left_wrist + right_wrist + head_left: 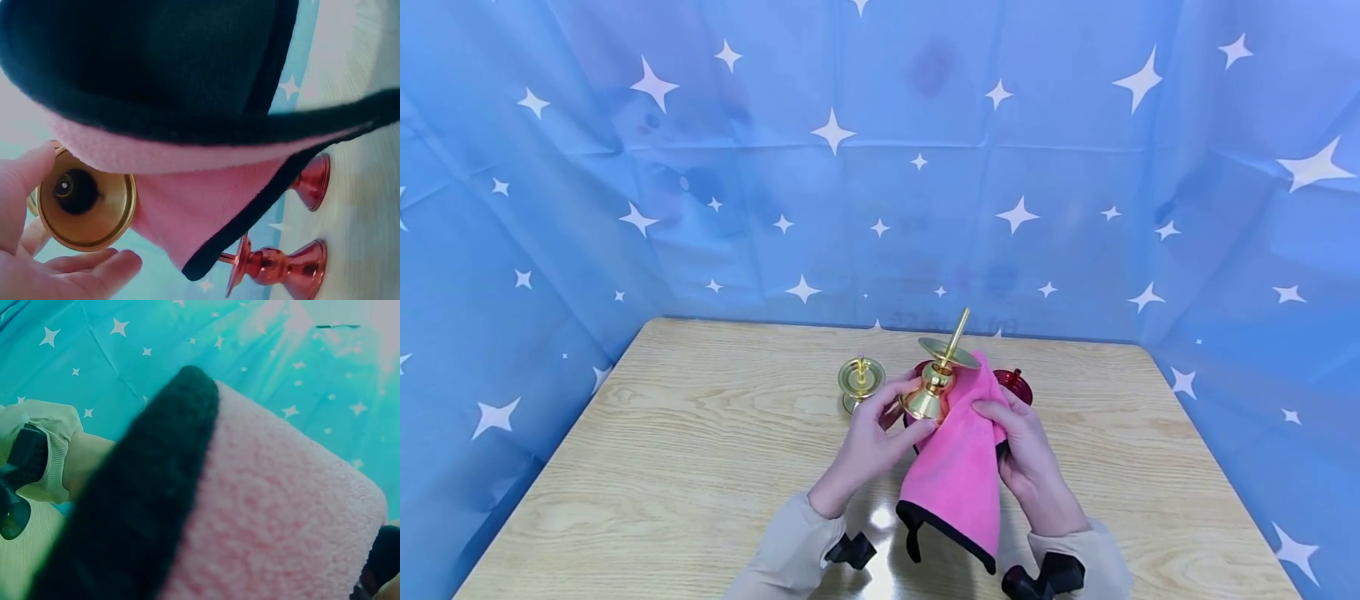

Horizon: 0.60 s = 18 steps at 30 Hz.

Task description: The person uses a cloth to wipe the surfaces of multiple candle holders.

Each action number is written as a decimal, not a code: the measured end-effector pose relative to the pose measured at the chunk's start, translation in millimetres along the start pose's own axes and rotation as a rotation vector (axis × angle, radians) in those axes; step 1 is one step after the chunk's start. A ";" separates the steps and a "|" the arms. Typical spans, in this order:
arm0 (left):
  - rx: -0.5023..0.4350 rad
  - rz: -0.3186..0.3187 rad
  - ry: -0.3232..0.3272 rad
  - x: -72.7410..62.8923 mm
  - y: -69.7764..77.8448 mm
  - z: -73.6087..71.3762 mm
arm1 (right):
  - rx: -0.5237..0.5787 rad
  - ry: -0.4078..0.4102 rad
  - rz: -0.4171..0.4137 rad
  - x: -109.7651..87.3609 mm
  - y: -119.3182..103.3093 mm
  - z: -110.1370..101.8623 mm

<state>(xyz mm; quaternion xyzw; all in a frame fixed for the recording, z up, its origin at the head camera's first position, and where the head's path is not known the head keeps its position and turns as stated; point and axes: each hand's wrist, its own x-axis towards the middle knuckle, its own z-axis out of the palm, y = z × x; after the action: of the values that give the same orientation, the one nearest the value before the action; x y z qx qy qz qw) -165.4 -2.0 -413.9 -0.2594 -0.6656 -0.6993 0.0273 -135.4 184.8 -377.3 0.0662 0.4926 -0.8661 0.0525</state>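
My left hand grips a shiny gold candlestick by its flared base, tilted above the table with its stem leaning up to the right. In the left wrist view the hollow underside of its base faces the camera. A pink cloth with black edging hangs from my right hand, which pinches it between thumb and fingers. The cloth's upper part lies against the candlestick's right side. In the right wrist view the cloth covers much of the frame, and most of the right hand is hidden there.
Another gold candlestick stands on the wooden table left of the hands. Behind the cloth are red candlesticks, one at the right and another plain in the left wrist view. A blue star-patterned curtain surrounds the table.
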 end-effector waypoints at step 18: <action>-0.461 -0.013 0.203 2.8 -4.3 13.1 | 0.019 0.011 -0.116 -4.1 5.0 14.6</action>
<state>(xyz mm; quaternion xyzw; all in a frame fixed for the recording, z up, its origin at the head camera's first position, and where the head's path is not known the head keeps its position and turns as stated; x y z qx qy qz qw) -165.2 11.7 -416.9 -0.1828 -0.4839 -0.8553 0.0298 -131.5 169.8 -373.4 0.0428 0.4876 -0.8720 -0.0012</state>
